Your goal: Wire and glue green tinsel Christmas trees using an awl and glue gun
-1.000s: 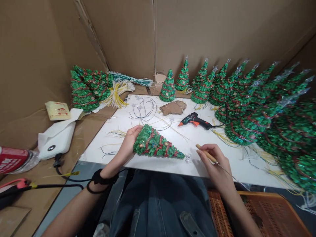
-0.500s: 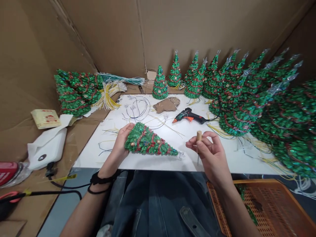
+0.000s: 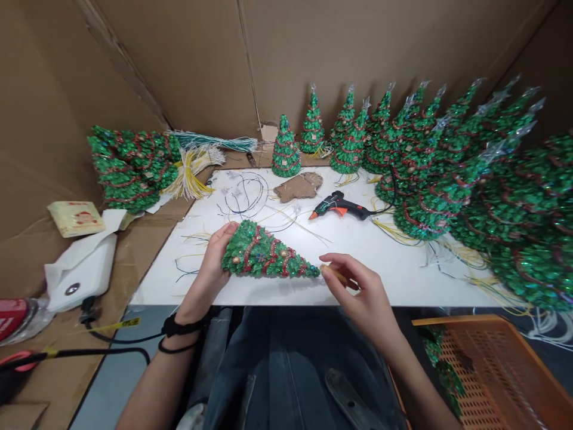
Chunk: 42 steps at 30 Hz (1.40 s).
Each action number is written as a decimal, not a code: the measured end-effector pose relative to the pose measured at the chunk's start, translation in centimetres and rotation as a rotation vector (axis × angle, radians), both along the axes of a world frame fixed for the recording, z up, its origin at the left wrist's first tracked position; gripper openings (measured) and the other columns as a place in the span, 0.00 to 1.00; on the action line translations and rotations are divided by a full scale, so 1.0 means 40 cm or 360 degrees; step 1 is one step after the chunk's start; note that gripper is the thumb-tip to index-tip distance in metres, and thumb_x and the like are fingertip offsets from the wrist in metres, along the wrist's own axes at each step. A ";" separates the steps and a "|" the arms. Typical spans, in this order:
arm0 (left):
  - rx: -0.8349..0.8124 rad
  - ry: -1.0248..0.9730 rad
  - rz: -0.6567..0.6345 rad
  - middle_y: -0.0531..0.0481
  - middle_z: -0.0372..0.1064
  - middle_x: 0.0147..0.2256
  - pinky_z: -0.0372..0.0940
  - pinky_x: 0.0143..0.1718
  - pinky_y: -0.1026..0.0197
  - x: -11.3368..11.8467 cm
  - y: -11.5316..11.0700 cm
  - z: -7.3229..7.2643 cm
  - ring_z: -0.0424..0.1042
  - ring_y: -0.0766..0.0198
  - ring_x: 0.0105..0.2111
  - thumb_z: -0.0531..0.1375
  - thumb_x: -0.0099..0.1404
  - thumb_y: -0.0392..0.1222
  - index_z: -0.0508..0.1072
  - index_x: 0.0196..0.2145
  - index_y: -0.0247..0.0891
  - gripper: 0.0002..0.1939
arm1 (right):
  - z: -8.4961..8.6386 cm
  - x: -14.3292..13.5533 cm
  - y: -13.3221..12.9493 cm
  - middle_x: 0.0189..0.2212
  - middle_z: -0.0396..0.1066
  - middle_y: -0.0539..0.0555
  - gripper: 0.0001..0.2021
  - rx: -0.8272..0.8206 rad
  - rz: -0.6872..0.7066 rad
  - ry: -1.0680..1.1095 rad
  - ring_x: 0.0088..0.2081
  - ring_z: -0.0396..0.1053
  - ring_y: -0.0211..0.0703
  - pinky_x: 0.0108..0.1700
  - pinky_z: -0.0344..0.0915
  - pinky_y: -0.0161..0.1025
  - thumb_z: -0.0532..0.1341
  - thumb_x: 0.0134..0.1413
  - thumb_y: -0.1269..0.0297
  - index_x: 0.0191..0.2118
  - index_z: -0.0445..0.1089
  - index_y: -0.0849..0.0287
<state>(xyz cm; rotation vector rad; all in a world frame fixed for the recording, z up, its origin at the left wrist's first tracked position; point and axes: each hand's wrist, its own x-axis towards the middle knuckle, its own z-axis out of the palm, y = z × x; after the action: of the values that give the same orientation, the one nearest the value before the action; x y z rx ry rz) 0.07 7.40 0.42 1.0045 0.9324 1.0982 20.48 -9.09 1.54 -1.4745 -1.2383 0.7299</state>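
Note:
My left hand (image 3: 216, 254) is wrapped round the wide base of a small green Christmas tree (image 3: 264, 254), which lies on its side above the white tabletop, tip to the right. Red garland and gold balls wind round it. At the tip, the thumb and fingers of my right hand (image 3: 358, 283) are closed in on the top. A small wooden-handled tool (image 3: 336, 275) is in that hand, its metal shaft out of sight. The fingers hide the clear star. Behind the tree a black and orange hot glue gun (image 3: 339, 206) lies on the table.
More decorated trees (image 3: 427, 179) crowd the right and back. Further trees (image 3: 129, 167) stand at left beside bundled wires (image 3: 194, 170). A cardboard scrap (image 3: 298, 187) and loose wires (image 3: 246, 197) lie on the white board (image 3: 264, 294). An orange basket (image 3: 505, 325) is at lower right.
My right hand has moved left to the tree's tip, bringing the wooden-handled tool with it from upright to lying low in the hand. The star is now covered. My left hand keeps its hold.

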 end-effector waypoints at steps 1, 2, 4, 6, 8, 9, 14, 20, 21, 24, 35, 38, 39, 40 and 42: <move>-0.0004 0.0001 -0.0003 0.57 0.65 0.22 0.59 0.22 0.69 0.000 0.000 0.000 0.62 0.71 0.20 0.68 0.52 0.45 0.71 0.27 0.36 0.12 | -0.001 0.001 0.000 0.29 0.67 0.50 0.08 0.0014 0.0016 -0.0012 0.30 0.64 0.38 0.32 0.63 0.35 0.57 0.61 0.60 0.43 0.69 0.56; -0.0009 -0.0002 -0.0006 0.57 0.65 0.22 0.59 0.22 0.68 -0.001 0.000 0.000 0.62 0.71 0.20 0.68 0.52 0.45 0.72 0.27 0.37 0.12 | -0.003 0.001 0.000 0.32 0.68 0.52 0.08 0.0029 0.0028 -0.0017 0.33 0.66 0.39 0.35 0.64 0.35 0.56 0.61 0.60 0.42 0.69 0.56; -0.0019 -0.0013 -0.0003 0.56 0.66 0.23 0.60 0.22 0.68 0.000 0.000 0.000 0.63 0.71 0.20 0.68 0.52 0.46 0.72 0.28 0.37 0.12 | -0.008 -0.001 0.001 0.32 0.68 0.52 0.08 0.0035 0.0044 -0.0001 0.32 0.66 0.39 0.34 0.65 0.35 0.55 0.61 0.60 0.41 0.68 0.56; -0.0029 -0.0021 0.0010 0.56 0.67 0.23 0.60 0.23 0.69 0.002 0.000 0.002 0.64 0.70 0.20 0.69 0.51 0.46 0.72 0.27 0.36 0.13 | -0.014 -0.006 0.003 0.28 0.66 0.50 0.08 0.0000 0.0062 0.0061 0.27 0.63 0.37 0.29 0.61 0.34 0.55 0.61 0.60 0.40 0.68 0.57; -0.0040 -0.0024 0.0028 0.56 0.67 0.23 0.61 0.23 0.69 0.004 -0.001 0.004 0.64 0.70 0.21 0.70 0.49 0.46 0.72 0.27 0.36 0.14 | -0.023 -0.012 0.006 0.25 0.64 0.49 0.09 -0.0035 0.0074 0.0157 0.25 0.61 0.36 0.25 0.59 0.33 0.56 0.60 0.59 0.39 0.67 0.57; -0.0043 -0.0024 0.0032 0.56 0.67 0.23 0.61 0.23 0.69 0.005 -0.001 0.005 0.64 0.70 0.21 0.70 0.49 0.46 0.72 0.27 0.36 0.14 | -0.026 -0.015 0.007 0.25 0.65 0.49 0.09 -0.0043 0.0072 0.0203 0.25 0.61 0.36 0.25 0.58 0.33 0.56 0.59 0.58 0.39 0.67 0.57; -0.0021 -0.0027 0.0034 0.56 0.67 0.22 0.60 0.22 0.69 0.006 -0.002 0.007 0.64 0.71 0.20 0.69 0.49 0.46 0.72 0.26 0.36 0.13 | -0.035 -0.022 0.011 0.26 0.66 0.50 0.09 -0.0042 0.0017 0.0324 0.28 0.65 0.39 0.27 0.60 0.34 0.58 0.57 0.58 0.36 0.68 0.57; -0.0021 -0.0015 0.0029 0.56 0.68 0.22 0.60 0.23 0.69 0.004 -0.003 0.002 0.65 0.71 0.20 0.69 0.50 0.47 0.72 0.27 0.36 0.14 | -0.028 -0.024 0.010 0.26 0.68 0.52 0.10 -0.0018 0.0039 0.0353 0.29 0.67 0.41 0.28 0.62 0.36 0.58 0.58 0.56 0.37 0.68 0.57; -0.0014 -0.0009 0.0027 0.56 0.67 0.22 0.60 0.23 0.69 0.004 -0.003 0.002 0.65 0.71 0.20 0.69 0.51 0.47 0.73 0.27 0.36 0.13 | -0.027 -0.025 0.010 0.27 0.69 0.52 0.10 -0.0010 0.0069 0.0364 0.30 0.67 0.40 0.28 0.62 0.35 0.58 0.59 0.56 0.38 0.68 0.57; -0.0005 0.0012 0.0022 0.56 0.67 0.22 0.60 0.23 0.68 0.003 -0.004 0.001 0.64 0.70 0.20 0.68 0.51 0.48 0.73 0.27 0.36 0.14 | -0.025 -0.027 0.008 0.29 0.70 0.51 0.10 0.0013 0.0160 0.0402 0.29 0.66 0.38 0.29 0.62 0.34 0.56 0.61 0.57 0.43 0.66 0.56; 0.0005 0.0010 0.0016 0.56 0.67 0.23 0.59 0.23 0.68 0.004 -0.011 0.009 0.64 0.69 0.22 0.69 0.51 0.47 0.72 0.26 0.37 0.13 | -0.023 -0.026 0.001 0.28 0.68 0.50 0.09 -0.0026 -0.0071 0.0315 0.30 0.65 0.39 0.27 0.59 0.33 0.58 0.59 0.56 0.33 0.65 0.55; 0.0015 0.0002 0.0015 0.57 0.66 0.22 0.58 0.23 0.68 0.003 -0.010 0.008 0.63 0.70 0.21 0.69 0.50 0.47 0.72 0.26 0.37 0.13 | -0.019 -0.023 0.002 0.30 0.70 0.51 0.10 -0.0042 -0.0088 0.0295 0.30 0.65 0.39 0.29 0.60 0.33 0.57 0.60 0.55 0.33 0.65 0.56; 0.0015 -0.0002 0.0017 0.57 0.65 0.22 0.58 0.23 0.68 0.003 -0.010 0.008 0.63 0.70 0.21 0.69 0.50 0.47 0.72 0.26 0.37 0.13 | -0.018 -0.023 0.002 0.30 0.70 0.52 0.10 -0.0056 -0.0087 0.0299 0.30 0.65 0.39 0.29 0.60 0.33 0.57 0.60 0.54 0.33 0.64 0.56; 0.0013 -0.0003 0.0019 0.57 0.66 0.22 0.58 0.23 0.68 0.003 -0.010 0.009 0.63 0.70 0.21 0.69 0.50 0.47 0.72 0.25 0.37 0.13 | -0.018 -0.023 0.002 0.30 0.70 0.51 0.11 -0.0076 -0.0081 0.0310 0.29 0.65 0.39 0.29 0.59 0.34 0.57 0.60 0.54 0.33 0.64 0.56; 0.0005 0.0000 0.0030 0.57 0.66 0.22 0.59 0.23 0.68 0.004 -0.011 0.010 0.63 0.70 0.21 0.69 0.50 0.47 0.72 0.25 0.37 0.13 | -0.019 -0.023 0.001 0.28 0.70 0.50 0.12 -0.0114 -0.0054 0.0348 0.26 0.62 0.38 0.27 0.57 0.34 0.56 0.61 0.53 0.32 0.63 0.55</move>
<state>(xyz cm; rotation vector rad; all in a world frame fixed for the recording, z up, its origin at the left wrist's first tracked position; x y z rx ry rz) 0.22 6.97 0.80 0.9999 0.9419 1.1157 19.54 -9.07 0.77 -1.4282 -1.0279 0.8951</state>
